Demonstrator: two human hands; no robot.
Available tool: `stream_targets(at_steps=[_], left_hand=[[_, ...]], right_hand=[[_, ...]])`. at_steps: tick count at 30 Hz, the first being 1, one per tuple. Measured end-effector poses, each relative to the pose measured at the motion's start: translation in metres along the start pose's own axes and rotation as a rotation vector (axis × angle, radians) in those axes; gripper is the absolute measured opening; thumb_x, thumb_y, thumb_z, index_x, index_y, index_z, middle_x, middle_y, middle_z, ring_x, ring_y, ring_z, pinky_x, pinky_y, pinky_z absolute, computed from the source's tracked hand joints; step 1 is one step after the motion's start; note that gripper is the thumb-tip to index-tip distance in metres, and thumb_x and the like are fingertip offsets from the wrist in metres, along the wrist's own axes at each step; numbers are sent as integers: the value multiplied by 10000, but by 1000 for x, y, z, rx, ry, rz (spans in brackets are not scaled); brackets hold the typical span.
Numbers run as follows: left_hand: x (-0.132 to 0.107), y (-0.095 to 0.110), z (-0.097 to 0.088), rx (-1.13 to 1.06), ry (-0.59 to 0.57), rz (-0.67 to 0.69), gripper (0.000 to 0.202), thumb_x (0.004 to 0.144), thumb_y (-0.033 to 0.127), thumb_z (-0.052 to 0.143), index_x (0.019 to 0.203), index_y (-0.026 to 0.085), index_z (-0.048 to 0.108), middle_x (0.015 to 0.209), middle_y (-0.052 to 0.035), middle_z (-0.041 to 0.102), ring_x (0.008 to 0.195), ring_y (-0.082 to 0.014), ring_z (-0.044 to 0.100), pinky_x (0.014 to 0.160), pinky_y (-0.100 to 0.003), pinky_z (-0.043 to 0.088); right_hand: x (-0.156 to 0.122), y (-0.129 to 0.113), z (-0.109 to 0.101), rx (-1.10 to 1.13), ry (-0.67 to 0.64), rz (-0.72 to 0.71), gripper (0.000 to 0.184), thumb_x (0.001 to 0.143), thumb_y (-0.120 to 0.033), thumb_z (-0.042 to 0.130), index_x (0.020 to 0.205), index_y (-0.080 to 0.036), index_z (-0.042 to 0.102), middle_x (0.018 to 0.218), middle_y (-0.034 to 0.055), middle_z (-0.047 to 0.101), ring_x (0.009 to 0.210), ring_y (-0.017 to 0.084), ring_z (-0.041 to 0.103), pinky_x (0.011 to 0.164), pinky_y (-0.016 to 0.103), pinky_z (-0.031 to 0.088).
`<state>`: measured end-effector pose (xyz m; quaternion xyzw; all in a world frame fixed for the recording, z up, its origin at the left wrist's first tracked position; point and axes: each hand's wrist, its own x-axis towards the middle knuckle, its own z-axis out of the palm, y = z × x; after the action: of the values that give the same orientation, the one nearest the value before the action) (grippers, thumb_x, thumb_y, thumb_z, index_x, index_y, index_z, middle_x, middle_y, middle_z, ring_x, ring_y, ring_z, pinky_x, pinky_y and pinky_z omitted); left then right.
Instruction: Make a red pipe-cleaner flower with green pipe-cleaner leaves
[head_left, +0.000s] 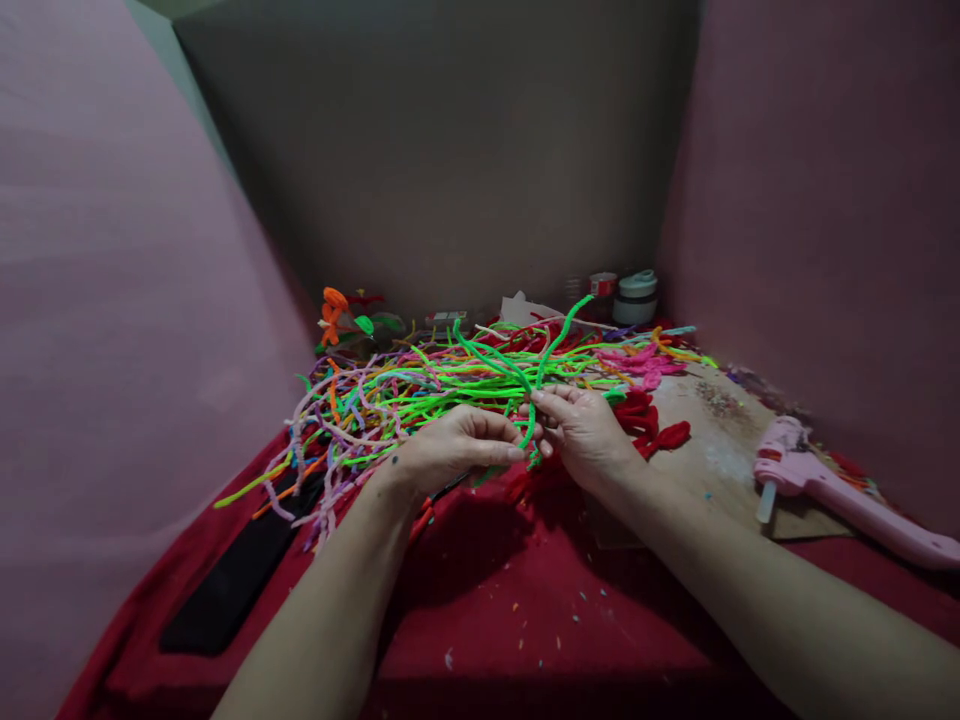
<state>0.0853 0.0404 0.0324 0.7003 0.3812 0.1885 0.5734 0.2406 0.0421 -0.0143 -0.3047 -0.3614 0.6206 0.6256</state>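
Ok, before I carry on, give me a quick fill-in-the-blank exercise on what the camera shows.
1. The left hand and the right hand hold fuzzy stems coloured ____.
2. The pink glue gun lies toward the ____ edge of the picture.
3. The cloth under the pile is dark ____.
4. At the back left, the fuzzy flower has petals coloured ____.

Missing words: green; right; red; orange.
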Motion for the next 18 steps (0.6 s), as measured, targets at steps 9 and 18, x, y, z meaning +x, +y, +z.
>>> stream_targets(at_steps=[9,18], left_hand=[[-1,-1,-5,39,26,-44,198,680,341,647,682,148,604,468,54,428,363,-36,281,355,-197,173],[-3,0,-4,4,17,-56,158,673,292,645,644,145,596,452,48,426,369,-40,296,359,-194,186]], right_hand=[[3,-4,-1,114,30,30,237,533,-149,727,682,-156,543,500,-72,524,378,51,467,287,143,322],[-2,-5,1,78,-62,73,250,546,-172,731,762,-144,608,502,-73,520,369,40,428,325,162,322]])
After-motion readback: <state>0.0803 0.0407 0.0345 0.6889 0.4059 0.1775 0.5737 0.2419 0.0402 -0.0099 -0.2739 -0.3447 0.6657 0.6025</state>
